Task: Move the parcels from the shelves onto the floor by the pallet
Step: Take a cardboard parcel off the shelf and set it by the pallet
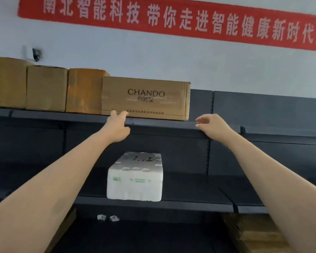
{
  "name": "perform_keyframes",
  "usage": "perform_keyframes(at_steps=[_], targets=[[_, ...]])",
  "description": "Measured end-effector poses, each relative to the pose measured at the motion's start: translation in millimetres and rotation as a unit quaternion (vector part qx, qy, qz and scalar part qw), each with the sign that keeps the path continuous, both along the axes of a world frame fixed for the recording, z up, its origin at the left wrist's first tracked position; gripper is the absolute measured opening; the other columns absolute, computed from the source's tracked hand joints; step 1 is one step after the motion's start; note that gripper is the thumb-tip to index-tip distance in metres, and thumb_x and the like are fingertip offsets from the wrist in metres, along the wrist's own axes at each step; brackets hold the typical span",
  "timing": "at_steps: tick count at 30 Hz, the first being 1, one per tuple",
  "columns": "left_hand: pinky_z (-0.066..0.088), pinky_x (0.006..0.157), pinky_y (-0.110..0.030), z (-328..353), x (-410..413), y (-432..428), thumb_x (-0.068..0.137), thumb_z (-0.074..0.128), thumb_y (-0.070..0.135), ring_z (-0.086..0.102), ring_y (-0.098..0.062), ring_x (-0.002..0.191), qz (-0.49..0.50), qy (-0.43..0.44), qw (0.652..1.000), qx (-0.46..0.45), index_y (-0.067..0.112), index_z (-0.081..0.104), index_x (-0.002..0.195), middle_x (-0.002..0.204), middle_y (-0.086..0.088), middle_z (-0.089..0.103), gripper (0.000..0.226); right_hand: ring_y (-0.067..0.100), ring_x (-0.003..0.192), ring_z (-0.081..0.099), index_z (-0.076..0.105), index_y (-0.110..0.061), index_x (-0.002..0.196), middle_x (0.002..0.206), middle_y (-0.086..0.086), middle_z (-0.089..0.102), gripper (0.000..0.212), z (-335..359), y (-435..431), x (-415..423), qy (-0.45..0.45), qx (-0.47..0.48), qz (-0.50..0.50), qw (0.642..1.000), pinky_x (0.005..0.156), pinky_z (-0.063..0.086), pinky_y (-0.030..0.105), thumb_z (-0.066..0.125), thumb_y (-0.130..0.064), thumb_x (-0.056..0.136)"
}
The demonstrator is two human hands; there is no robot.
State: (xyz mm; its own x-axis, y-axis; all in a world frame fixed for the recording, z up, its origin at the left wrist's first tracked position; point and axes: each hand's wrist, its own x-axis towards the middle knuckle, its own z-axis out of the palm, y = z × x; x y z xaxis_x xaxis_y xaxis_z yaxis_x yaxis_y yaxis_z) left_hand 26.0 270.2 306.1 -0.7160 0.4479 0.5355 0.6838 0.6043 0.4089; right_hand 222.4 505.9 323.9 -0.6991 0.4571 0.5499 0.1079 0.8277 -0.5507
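Parcel: CHANDO box (pixel 146 98) lies directly above both hands, long axis spanning them.
Hands: left hand (pixel 117 126) touches its lower edge, fingers straight; right hand (pixel 211 125) just below, empty, fingers relaxed.

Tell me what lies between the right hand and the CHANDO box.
Head view: only bare top shelf edge. The right hand is apart from the CHANDO box, near its lower right corner.

One head-worn wide-angle view faces forward at a dark shelving unit (pixel 263 110) against a pale wall (pixel 171 61), about level with its top shelf (pixel 44 115). It stands within arm's reach: the left forearm (pixel 62 170) and right forearm (pixel 263 170) stretch from the bottom corners. A red banner (pixel 171 21) slants across the top.
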Motion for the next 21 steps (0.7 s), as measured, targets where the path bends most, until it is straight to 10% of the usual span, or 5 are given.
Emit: perform_keyframes(at_steps=[12, 21], targets=[[0.040, 0.089, -0.033, 29.2, -87.9, 10.4, 0.088, 0.058, 0.015, 0.044, -0.031, 0.122, 0.021, -0.046, 0.968, 0.247, 0.016, 0.015, 0.149, 0.143, -0.014, 0.032, 0.075, 0.017, 0.119, 0.046, 0.027, -0.014, 0.146, 0.140, 0.001, 0.044, 0.076, 30.6, 26.0, -123.7, 0.144, -0.165, 0.034, 0.975, 0.096, 0.042, 0.033, 0.067, -0.038, 0.086], [0.026, 0.112, -0.049, 43.4, -45.0, -16.8, 0.084, 0.054, 0.047, 0.027, -0.027, 0.141, -0.036, -0.112, 0.915, 0.387, 0.024, 0.013, 0.152, 0.158, -0.003, 0.022, 0.082, 0.021, 0.128, 0.044, 0.033, -0.013, 0.146, 0.142, 0.002, 0.045, 0.079, 37.7, 30.4, -80.1, 0.237, -0.251, 0.023, 0.938, 0.101, 0.039, 0.038, 0.060, -0.055, 0.085]])
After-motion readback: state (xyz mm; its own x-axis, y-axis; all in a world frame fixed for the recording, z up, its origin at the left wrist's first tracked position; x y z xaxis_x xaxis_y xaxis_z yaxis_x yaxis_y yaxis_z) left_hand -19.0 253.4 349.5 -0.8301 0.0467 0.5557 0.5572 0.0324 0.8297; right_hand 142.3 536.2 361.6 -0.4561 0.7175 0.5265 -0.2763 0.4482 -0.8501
